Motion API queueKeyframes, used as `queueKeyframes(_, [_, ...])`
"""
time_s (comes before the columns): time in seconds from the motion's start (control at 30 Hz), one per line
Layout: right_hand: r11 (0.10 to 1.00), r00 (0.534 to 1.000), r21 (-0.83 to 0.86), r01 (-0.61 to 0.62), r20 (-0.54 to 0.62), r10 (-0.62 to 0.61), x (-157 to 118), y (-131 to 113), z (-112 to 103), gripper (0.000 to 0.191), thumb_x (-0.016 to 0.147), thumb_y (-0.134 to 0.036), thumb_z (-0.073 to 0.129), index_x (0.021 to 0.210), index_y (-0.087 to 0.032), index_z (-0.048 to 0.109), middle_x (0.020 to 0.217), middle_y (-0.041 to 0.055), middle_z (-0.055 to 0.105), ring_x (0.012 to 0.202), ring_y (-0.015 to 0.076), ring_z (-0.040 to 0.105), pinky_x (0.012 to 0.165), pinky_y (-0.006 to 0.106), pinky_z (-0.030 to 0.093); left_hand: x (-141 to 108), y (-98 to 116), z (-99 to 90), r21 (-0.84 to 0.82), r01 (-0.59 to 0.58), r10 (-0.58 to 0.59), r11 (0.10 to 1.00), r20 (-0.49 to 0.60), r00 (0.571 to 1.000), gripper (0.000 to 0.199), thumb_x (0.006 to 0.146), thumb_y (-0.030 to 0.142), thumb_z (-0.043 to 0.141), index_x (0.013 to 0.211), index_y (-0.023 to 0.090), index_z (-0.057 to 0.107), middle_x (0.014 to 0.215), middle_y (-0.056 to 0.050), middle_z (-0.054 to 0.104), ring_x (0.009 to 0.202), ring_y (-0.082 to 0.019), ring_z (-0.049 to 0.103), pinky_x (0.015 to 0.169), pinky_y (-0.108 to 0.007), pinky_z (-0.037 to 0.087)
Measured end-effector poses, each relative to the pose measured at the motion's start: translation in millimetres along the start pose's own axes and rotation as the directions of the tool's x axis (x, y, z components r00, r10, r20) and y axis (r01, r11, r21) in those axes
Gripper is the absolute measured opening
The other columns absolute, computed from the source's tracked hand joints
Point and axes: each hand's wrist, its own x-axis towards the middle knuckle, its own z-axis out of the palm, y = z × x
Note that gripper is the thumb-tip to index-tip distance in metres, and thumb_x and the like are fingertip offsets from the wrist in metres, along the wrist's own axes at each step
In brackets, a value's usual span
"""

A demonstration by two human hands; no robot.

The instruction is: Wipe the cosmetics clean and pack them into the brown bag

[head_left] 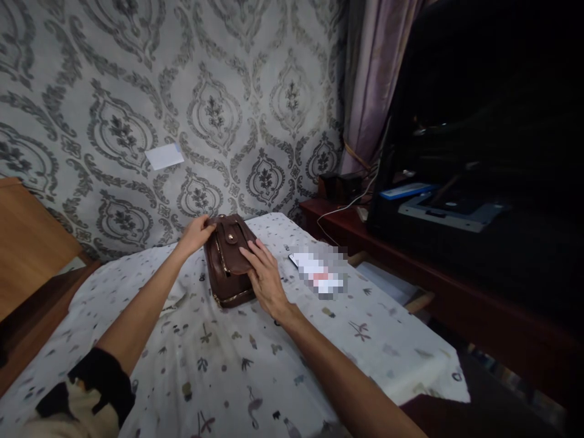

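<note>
A dark brown bag [228, 283] with gold zips and a round metal stud on its strap tab lies on a white patterned cloth [219, 365]. At the bag's far left corner is my left hand [196, 235], its fingers bent against the edge; whether they pinch anything is too small to tell. My right hand [267, 277] rests on the bag's right side, fingers spread over the front flap. To the right of the bag lies a phone [294, 261], mostly blurred out.
A wooden board [34, 243] stands at the left. Behind the cloth is a patterned wall with a white switch plate [164, 156]. On the right are a dark red cabinet [328, 222], a large black screen [479, 109], a white cable and an open drawer [387, 283].
</note>
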Motion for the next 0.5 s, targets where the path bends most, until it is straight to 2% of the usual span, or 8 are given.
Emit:
queueKeyframes(0.03, [1.0,1.0,-0.006,0.005,0.003,-0.005,0,0,0,0.053,0.093,-0.008,0.043,0.141,-0.024,0.057,0.152,0.0085,0.049,0.149,0.0234,0.033,0.12,0.053,0.034,-1,5,1.6,0.009,-0.019,0.019,1.0,-0.005,1.0,0.009,0.075,0.028,0.061,0.079,0.02,0.063,0.069,0.0,0.06,0.073,-0.022,0.056,0.076,-0.034,0.045])
queueKeyframes(0.13, [1.0,1.0,-0.025,0.016,0.012,-0.016,-2,-1,-3,0.053,0.094,-0.008,0.042,0.142,-0.025,0.055,0.152,0.0083,0.048,0.15,0.0231,0.032,0.12,0.052,0.034,-3,21,8.9,0.014,-0.096,0.096,0.995,0.001,0.995,0.024,0.075,0.023,0.061,0.099,0.022,0.067,0.097,-0.004,0.07,0.096,-0.025,0.061,0.092,-0.037,0.044])
queueKeyframes(0.2, [0.999,1.0,-0.037,0.023,0.016,-0.023,-3,-3,-5,0.051,0.096,-0.01,0.042,0.143,-0.026,0.055,0.152,0.0083,0.049,0.15,0.0231,0.033,0.119,0.051,0.035,-3,31,14.0,0.006,-0.139,0.139,0.99,0.016,0.99,0.024,0.076,0.023,0.062,0.1,0.022,0.068,0.104,-0.005,0.071,0.103,-0.026,0.06,0.098,-0.038,0.042])
queueKeyframes(0.33, [0.997,0.999,-0.067,0.049,0.023,-0.047,-4,-5,-10,0.048,0.097,-0.012,0.041,0.142,-0.023,0.055,0.151,0.0103,0.05,0.148,0.0245,0.035,0.117,0.052,0.038,-1,41,20.4,-0.04,-0.165,0.166,0.985,0.029,0.986,0.018,0.081,0.031,0.059,0.09,0.02,0.07,0.092,-0.005,0.072,0.091,-0.024,0.06,0.09,-0.036,0.044])
queueKeyframes(0.5, [0.994,0.998,-0.094,0.064,0.026,-0.062,-1,-7,-12,0.047,0.097,-0.012,0.042,0.141,-0.022,0.056,0.146,0.0115,0.054,0.146,0.0252,0.038,0.114,0.051,0.041,1,37,23.0,-0.14,-0.126,0.131,0.982,0.03,0.991,0.023,0.081,0.039,0.057,0.078,0.018,0.066,0.07,0.001,0.064,0.07,-0.017,0.054,0.07,-0.028,0.042])
